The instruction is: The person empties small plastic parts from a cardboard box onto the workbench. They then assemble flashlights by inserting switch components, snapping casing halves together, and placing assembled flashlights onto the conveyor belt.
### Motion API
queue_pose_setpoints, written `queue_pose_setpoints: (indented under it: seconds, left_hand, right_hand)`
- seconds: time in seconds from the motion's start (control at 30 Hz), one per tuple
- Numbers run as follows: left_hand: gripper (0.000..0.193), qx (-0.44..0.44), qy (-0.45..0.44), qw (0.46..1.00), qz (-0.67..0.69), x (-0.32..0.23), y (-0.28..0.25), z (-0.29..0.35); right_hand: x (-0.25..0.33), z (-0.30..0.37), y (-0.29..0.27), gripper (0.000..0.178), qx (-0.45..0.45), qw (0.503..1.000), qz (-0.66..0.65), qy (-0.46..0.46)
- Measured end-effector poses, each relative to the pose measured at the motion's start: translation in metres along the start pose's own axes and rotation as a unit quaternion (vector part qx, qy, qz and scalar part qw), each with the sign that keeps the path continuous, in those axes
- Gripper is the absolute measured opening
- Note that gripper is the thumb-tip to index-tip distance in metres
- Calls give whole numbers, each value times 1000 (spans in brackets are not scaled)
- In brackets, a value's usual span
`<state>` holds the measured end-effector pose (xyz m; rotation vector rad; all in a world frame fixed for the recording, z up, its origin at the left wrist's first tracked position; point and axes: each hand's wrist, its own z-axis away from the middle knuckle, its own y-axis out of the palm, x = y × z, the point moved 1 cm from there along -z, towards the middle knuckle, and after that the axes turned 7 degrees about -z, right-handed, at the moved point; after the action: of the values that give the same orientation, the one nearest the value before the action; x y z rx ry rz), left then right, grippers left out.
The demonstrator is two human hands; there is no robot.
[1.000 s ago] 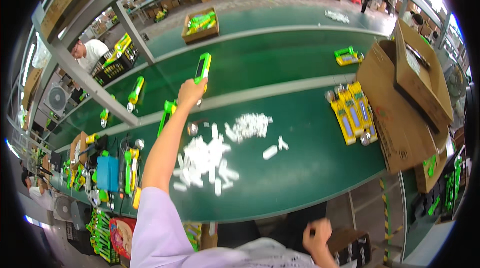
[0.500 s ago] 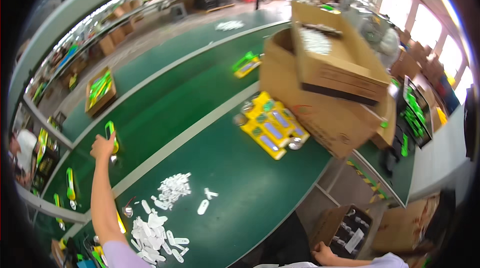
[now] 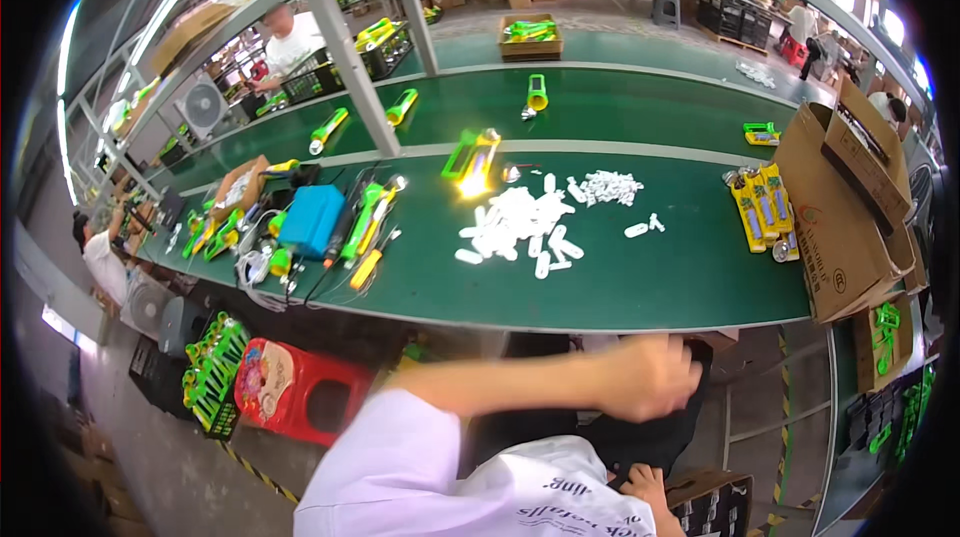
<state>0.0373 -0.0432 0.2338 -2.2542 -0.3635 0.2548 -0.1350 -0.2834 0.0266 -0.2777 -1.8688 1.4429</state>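
Note:
My left hand (image 3: 655,374) is over my lap in front of the table edge, its fingers curled and smeared by motion; nothing shows clearly in it. Lower down, my right hand (image 3: 645,485) has its fingers bent in beside a carton of dark parts (image 3: 715,505); anything inside them is hidden. A green-and-yellow flashlight (image 3: 472,159) lies on the green table with a bright yellow glow at its near end. Beside it are a heap of white plastic strips (image 3: 520,225) and a pile of small white pieces (image 3: 610,188). Another flashlight (image 3: 537,93) rests on the green belt beyond.
Yellow lamp bodies (image 3: 763,209) stand by a large cardboard box (image 3: 835,227) at right. Left on the table are a blue box (image 3: 312,220), tools and cables. A red stool (image 3: 300,392) and a crate of green parts (image 3: 214,369) are below. A metal post (image 3: 345,47) rises behind.
The view has swung left. My left hand has come back from the flashlight on the belt to over my lap, leaving that flashlight on the belt. My right hand stays low by the carton.

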Motion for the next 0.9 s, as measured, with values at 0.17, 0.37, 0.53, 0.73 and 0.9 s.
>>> queue_pose_setpoints:
  seconds: [0.17,0.37,0.53,0.73,0.9]
  left_hand:
    - [28,224,-256,878,336,-122,105,129]
    - [45,299,-369,789,390,-137,103,148]
    - [45,304,-381,806,337,-143,115,133]
    - [27,174,-431,821,331,-156,118,155]
    - [27,217,-318,918,95,-134,129,173]
  right_hand:
    - [-23,-6,44,24,-34,996,-69,-43]
    - [-12,-34,-9,17,-11,994,-104,17]
    - [-12,-42,-4,16,-28,994,33,-99]
    - [6,-25,2,19,29,999,-4,-28]
    - [15,-26,16,34,100,981,164,20]
